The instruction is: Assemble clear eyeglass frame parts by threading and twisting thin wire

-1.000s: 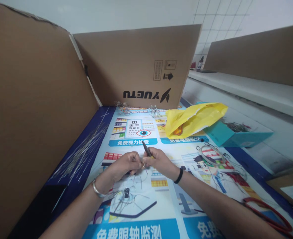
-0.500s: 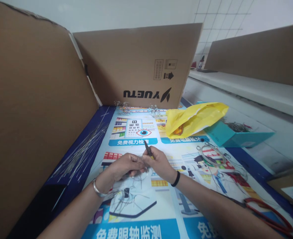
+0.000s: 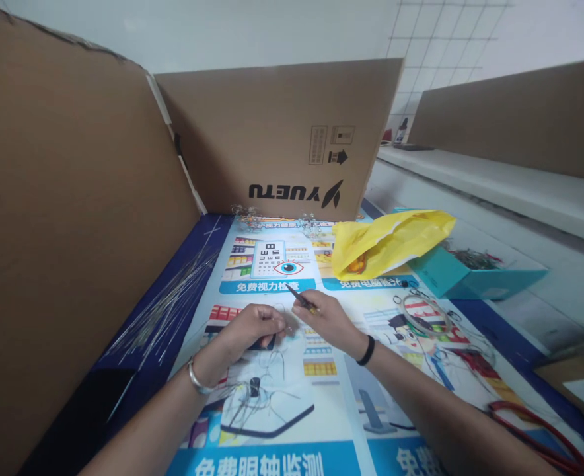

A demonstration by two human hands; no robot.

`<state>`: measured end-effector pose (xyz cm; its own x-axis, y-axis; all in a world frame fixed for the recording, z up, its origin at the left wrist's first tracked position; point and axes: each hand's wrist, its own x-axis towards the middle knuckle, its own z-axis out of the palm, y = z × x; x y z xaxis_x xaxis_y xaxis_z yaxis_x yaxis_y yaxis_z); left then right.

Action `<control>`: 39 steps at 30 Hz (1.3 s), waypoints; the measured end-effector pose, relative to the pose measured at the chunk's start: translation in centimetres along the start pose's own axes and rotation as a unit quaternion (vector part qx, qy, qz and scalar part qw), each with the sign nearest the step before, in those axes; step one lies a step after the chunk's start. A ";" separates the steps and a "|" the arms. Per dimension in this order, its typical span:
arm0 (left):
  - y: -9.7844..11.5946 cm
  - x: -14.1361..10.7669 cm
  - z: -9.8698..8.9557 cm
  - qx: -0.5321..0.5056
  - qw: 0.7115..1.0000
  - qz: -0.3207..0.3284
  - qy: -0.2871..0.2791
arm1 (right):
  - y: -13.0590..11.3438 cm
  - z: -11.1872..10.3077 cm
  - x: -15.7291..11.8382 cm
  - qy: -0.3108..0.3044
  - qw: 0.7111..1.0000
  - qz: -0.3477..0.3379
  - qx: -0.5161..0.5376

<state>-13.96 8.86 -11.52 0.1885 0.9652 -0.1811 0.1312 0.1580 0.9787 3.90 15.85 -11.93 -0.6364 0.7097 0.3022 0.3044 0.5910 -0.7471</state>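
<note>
My left hand, with a silver bangle at its wrist, is closed in a pinch. From its fingertips sticks a small piece of thin wire, partly hidden by the fingers. Just to the right, my right hand wraps round a pair of pliers. Their dark, narrow jaws point up and left, and a bit of yellow handle shows; the rest is inside the fist. A gap separates the two hands. Below them, a loose tangle of thin wires lies on the printed sheet.
Long straight wires lie along the left. Cardboard panels stand behind and left. A yellow bag leans on a turquoise box of wire pieces. Wire coils and a red-handled tool are at right.
My right hand has drawn away to the right from my left hand, taking the pliers along. The pliers now tilt further left. My left hand keeps its pinch, and the view has shifted slightly.
</note>
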 end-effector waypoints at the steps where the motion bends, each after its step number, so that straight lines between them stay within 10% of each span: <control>1: -0.1 0.1 -0.1 0.009 1.000 0.004 0.012 | 0.2 -0.5 0.0 -0.001 0.998 -0.009 -0.056; 10: -0.2 0.3 0.1 0.081 0.995 -0.004 0.051 | 0.3 -1.5 -2.0 -0.096 0.949 -0.028 -0.298; 39: 0.2 0.0 0.7 0.065 0.996 -0.007 0.058 | 1.4 -0.4 -3.2 -0.029 0.913 -0.112 -0.391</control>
<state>-13.28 8.74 -11.38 0.0737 0.9818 -0.1753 0.2593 0.1509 0.9539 6.64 14.59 -13.73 -0.7736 0.5300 0.3473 0.5610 0.8277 -0.0134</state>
